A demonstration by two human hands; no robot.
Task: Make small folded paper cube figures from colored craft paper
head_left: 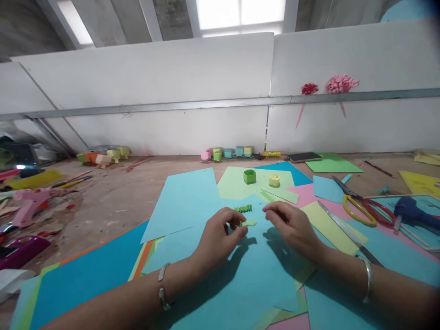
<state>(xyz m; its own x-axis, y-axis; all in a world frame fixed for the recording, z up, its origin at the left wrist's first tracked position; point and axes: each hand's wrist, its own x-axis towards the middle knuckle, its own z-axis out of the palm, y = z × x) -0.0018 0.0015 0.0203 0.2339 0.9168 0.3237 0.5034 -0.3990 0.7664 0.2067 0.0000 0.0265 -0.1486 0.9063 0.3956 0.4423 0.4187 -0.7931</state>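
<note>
My left hand (223, 236) pinches a small light green paper piece (250, 223) between thumb and fingers, just above light blue paper sheets (220, 284). To its right, my right hand (292, 224) is closed with thumb and fingers drawn together; whether anything tiny is between the fingertips I cannot make out. A folded green paper zigzag strip (243, 208) lies just beyond the left fingertips. Farther back, a green paper ring (250, 176) and a pale yellow paper ring (274, 180) stand on a pale green sheet (232, 181).
Scissors (360, 204) and a craft knife (347, 229) lie on paper at the right, near a dark blue glue gun (415, 213). A pink glue gun (30, 204) and a purple tool (25, 250) are at the left. A phone (304, 157) lies by the white wall (165, 130).
</note>
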